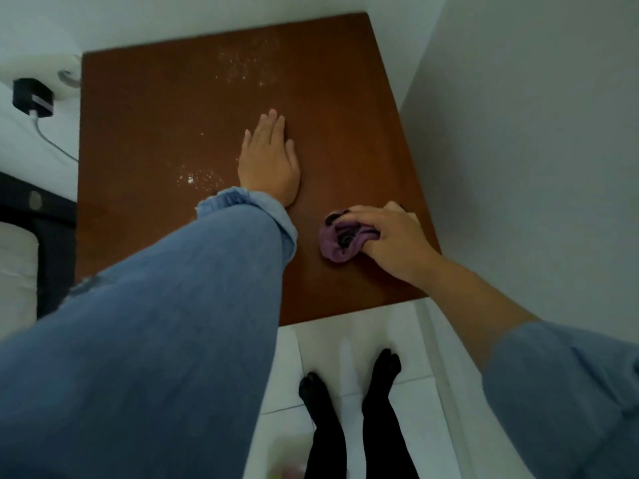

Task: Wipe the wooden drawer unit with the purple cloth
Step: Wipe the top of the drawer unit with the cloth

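- The left hand (269,160) lies flat, palm down and fingers spread, on the wooden drawer unit (155,133), holding nothing.
- The right hand (387,236) is closed around the bunched purple cloth (337,242), pressing it against the worktop near the right front edge.
- Pale specks (249,65) dot the wood farther back.

Left sleeve (166,323): blue denim, frayed cuff turned back at the wrist
Right sleeve (567,392): blue denim, pushed up the forearm
Legs (349,420): black tights
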`<move>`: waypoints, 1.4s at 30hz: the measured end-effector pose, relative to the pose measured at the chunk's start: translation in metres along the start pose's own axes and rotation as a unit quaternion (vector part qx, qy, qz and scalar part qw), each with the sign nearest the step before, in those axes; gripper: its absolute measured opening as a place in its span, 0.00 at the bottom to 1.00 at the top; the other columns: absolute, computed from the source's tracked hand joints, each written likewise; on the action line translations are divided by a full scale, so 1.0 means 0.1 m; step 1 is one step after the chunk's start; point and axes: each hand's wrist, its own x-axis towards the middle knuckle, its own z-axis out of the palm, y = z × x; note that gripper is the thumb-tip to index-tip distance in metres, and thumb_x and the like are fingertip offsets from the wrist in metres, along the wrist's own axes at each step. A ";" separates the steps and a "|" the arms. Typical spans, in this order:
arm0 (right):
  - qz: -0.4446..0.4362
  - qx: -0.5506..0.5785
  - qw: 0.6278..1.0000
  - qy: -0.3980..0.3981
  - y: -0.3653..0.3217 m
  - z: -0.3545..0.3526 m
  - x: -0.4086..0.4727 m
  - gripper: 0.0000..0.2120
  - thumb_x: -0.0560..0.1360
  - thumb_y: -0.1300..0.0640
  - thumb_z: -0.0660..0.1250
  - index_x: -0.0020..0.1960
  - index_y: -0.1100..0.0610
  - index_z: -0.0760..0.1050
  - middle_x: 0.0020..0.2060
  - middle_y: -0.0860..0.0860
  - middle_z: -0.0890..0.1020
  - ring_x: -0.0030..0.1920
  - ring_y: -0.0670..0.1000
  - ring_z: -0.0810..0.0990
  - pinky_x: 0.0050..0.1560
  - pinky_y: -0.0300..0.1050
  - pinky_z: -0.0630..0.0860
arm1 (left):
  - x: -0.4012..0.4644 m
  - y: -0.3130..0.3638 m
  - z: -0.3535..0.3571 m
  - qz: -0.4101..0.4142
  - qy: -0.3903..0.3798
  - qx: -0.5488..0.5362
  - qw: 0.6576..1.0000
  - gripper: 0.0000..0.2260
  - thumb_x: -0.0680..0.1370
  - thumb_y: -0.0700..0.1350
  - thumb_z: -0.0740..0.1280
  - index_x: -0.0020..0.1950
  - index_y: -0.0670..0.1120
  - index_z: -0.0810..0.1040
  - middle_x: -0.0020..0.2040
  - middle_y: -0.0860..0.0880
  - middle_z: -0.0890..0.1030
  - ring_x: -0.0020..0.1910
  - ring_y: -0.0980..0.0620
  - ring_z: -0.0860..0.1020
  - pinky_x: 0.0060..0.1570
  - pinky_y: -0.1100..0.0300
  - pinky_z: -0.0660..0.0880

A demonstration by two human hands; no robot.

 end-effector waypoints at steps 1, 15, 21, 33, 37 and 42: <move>0.008 0.003 1.000 -0.009 0.00 0.02 -0.10 0.21 0.71 0.60 0.67 0.59 0.40 0.78 0.62 0.38 0.77 0.49 0.44 0.66 0.62 0.45 0.64 | 0.00 0.01 -0.01 0.003 -0.016 0.010 1.000 0.23 0.83 0.48 0.49 0.77 0.43 0.58 0.78 0.46 0.57 0.78 0.49 0.54 0.76 0.52 0.48; 0.165 0.230 0.928 -0.243 -0.33 -0.36 -0.31 0.13 0.75 0.62 0.67 0.59 0.54 0.76 0.47 0.50 0.83 0.43 0.43 0.79 0.41 0.29 0.75 | -0.01 -0.07 -0.44 0.001 -0.109 0.022 0.994 0.24 0.83 0.48 0.48 0.78 0.41 0.55 0.79 0.45 0.54 0.78 0.48 0.51 0.76 0.48 0.46; 0.251 0.513 0.818 -0.062 -0.42 -0.62 0.56 0.21 0.75 0.50 0.68 0.66 0.50 0.68 0.54 0.53 0.81 0.45 0.51 0.84 0.41 0.45 0.81 | -0.04 -0.53 -0.40 -0.028 -0.059 0.054 0.996 0.24 0.83 0.48 0.48 0.79 0.41 0.52 0.80 0.45 0.50 0.78 0.49 0.49 0.76 0.48 0.44; 0.072 0.140 0.972 0.174 -0.69 -0.39 2.75 0.28 0.76 0.58 0.60 0.75 0.51 0.59 0.65 0.53 0.74 0.64 0.56 0.73 0.65 0.48 0.70 | -0.08 -0.74 -0.25 -0.035 0.045 -0.049 0.997 0.24 0.79 0.45 0.53 0.75 0.43 0.64 0.76 0.47 0.63 0.77 0.52 0.57 0.76 0.55 0.48; 0.027 -0.018 0.989 0.145 -0.76 -0.09 3.18 0.26 0.76 0.60 0.58 0.74 0.54 0.61 0.68 0.58 0.71 0.67 0.59 0.70 0.66 0.48 0.66 | -0.05 -0.74 -0.24 -0.044 0.049 -0.058 0.996 0.25 0.78 0.46 0.51 0.75 0.43 0.65 0.76 0.48 0.64 0.77 0.52 0.57 0.76 0.56 0.48; -0.015 -0.002 0.988 0.154 -0.78 0.01 3.37 0.25 0.72 0.59 0.57 0.68 0.49 0.71 0.64 0.51 0.78 0.64 0.54 0.75 0.60 0.41 0.69 | -0.03 -0.73 -0.23 -0.048 0.049 -0.064 0.996 0.25 0.77 0.46 0.50 0.75 0.43 0.64 0.76 0.47 0.64 0.77 0.51 0.58 0.76 0.56 0.47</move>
